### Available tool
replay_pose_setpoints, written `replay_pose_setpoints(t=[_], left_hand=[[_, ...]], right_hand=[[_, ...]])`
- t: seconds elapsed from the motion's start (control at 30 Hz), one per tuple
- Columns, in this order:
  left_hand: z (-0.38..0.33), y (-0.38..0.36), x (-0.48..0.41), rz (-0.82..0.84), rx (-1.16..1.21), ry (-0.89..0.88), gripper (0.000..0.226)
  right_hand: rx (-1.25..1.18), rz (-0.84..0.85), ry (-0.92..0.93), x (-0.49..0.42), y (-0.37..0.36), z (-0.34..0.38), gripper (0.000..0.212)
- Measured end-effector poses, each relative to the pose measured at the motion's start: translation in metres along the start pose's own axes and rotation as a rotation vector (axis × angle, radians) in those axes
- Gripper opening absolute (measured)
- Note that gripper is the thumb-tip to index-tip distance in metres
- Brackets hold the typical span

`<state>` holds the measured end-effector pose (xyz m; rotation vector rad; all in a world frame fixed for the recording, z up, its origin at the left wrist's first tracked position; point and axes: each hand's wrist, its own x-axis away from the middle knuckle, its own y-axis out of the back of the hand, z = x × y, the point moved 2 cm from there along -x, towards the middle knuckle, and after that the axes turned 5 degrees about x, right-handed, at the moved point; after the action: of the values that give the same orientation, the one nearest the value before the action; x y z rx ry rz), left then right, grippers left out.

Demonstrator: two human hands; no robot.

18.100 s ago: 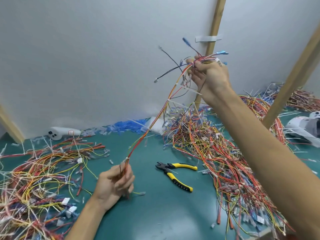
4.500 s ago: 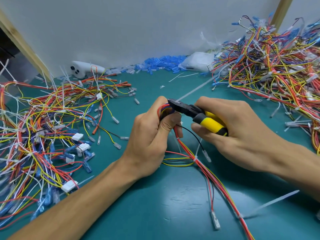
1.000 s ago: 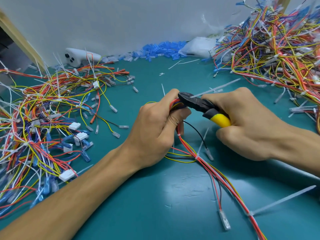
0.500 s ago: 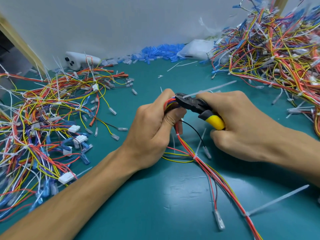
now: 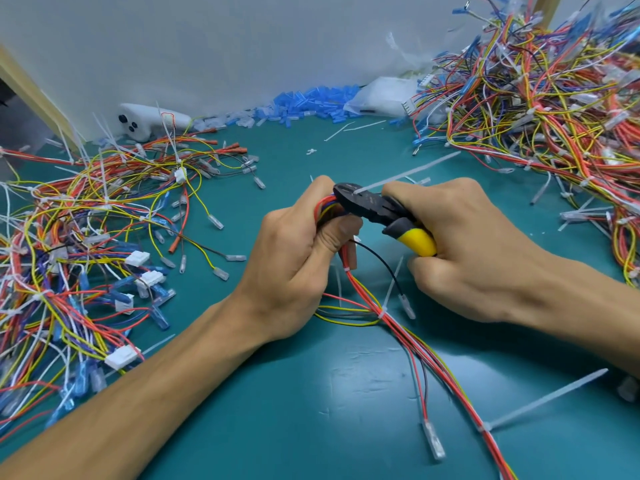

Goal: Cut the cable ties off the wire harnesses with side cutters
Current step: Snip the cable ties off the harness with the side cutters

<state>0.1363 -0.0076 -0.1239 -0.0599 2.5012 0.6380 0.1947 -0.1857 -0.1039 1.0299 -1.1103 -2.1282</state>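
Plastic, metal and a smooth mat.
We see the side cutters [image 5: 377, 211] with a matt black metal head and glossy yellow grips; the wire harness [image 5: 420, 351] in smooth plastic insulation; translucent plastic cable ties [image 5: 547, 398]; a lightly scuffed, satin table mat [image 5: 304, 410]; a wooden batten [image 5: 33, 95].

Left hand [image 5: 294, 258] grips wire harness [image 5: 364, 292]; right hand [image 5: 478, 251] holds side cutters [image 5: 367, 206].
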Motion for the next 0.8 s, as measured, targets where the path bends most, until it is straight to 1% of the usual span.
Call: replay_pose_setpoints(t=[0.03,0.1,0.23,0.37,0.53,0.7,0.8], left_hand=[[-0.0001,-0.0002,0.0001,-0.003,0.004,-0.003,0.024],[0.0002,-0.0007,0.0004,-0.025,0.035,0.001,0.021],[0.0032,0.0006,0.0000,-0.110,0.125,0.040,0.023],[0.0052,0.0003,0.0010,-0.095,0.126,0.042,0.029],[0.0046,0.0012,0.0003,-0.087,0.119,0.041,0.025],[0.0041,0.0013,-0.0003,-0.091,0.135,0.044,0.023],[0.0045,0.0007,-0.0007,-0.095,0.144,0.049,0.023]], right_hand=[[0.009,-0.008,0.003,-0.0003,0.0003,-0.0006,0.004],[0.021,-0.001,0.013,-0.0016,0.0009,-0.0013,0.011],[0.021,-0.027,0.020,-0.0021,0.0002,-0.0057,0.008],[0.005,-0.027,0.015,-0.0007,-0.0012,-0.0065,0.006],[-0.019,-0.002,-0.005,-0.0015,-0.0001,-0.0031,0.005],[0.014,-0.010,-0.014,-0.0017,0.0022,-0.0033,0.006],[0.026,-0.016,-0.032,-0.0014,0.0027,-0.0052,0.012]])
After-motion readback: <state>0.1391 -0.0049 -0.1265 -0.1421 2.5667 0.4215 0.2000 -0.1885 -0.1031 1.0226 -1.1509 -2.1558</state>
